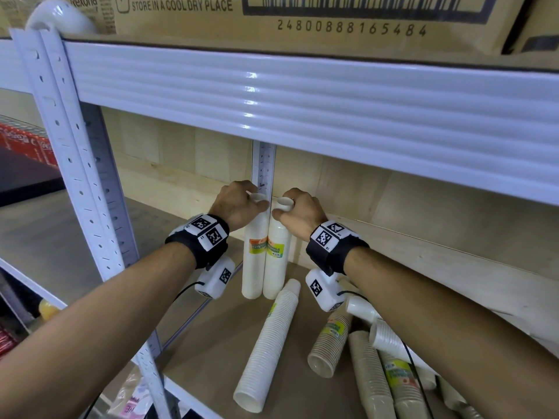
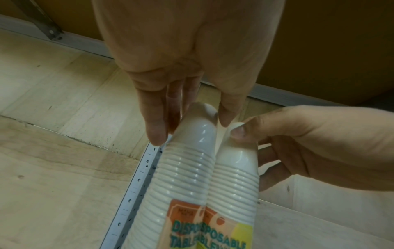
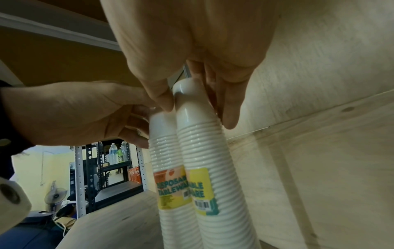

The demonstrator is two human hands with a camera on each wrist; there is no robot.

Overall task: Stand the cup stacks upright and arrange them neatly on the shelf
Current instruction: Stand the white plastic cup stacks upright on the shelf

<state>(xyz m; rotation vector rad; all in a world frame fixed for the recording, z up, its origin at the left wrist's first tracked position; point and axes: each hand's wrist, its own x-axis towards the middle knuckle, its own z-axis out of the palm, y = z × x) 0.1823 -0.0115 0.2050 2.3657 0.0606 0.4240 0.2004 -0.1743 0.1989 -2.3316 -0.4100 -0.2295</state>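
White plastic, ribbed: two cup stacks stand upright and touching at the shelf's point(image 1: 211, 343) back corner, against the rear post point(image 1: 263, 164). Left hand point(image 1: 239, 204) pinches the top of the left stack point(image 1: 252, 267); right hand point(image 1: 298, 214) grips the top of the right stack point(image 1: 276, 267), fingers curled round. Long axes vertical, directly below the fingers. Next candidate, judged: fallen white stack point(image 1: 269, 346), lying from 12 to 6 o'clock, about 6 o'clock of the pair; the right hand looks slightly nearer
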